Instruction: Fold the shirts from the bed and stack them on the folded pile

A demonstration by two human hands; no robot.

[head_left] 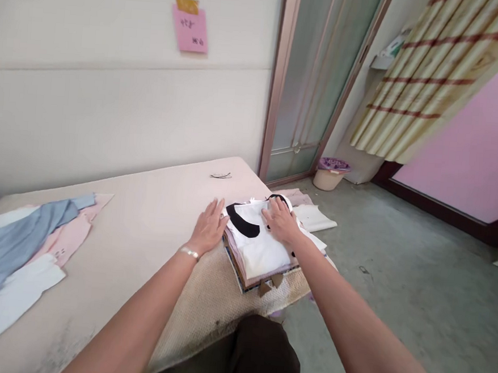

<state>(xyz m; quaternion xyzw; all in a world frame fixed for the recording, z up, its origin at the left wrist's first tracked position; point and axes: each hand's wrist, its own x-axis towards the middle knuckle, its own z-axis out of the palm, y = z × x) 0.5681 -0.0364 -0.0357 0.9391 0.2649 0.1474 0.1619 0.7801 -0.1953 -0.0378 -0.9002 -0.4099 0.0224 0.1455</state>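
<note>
A stack of folded clothes (236, 256) lies near the front right edge of a pale padded surface. On its top is a folded white garment (265, 257) with black patches. My left hand (207, 227), with a silvery bracelet at the wrist, rests against the stack's left side, fingers stretched out. Across the garment's upper right part lies my right hand (281, 222), flat with its fingers apart, covering some of the black. Neither hand grips anything. Brown bow-shaped fabric (271, 284) sticks out at the stack's near side.
Loose blue, pink and white clothes (27, 239) are spread at the left of the padded surface (153, 214). More pale cloth (315, 216) juts past the right edge. Dark thin strands (220, 176) lie farther back. A lined bin (330, 175) stands on the floor by the glass door (316, 77).
</note>
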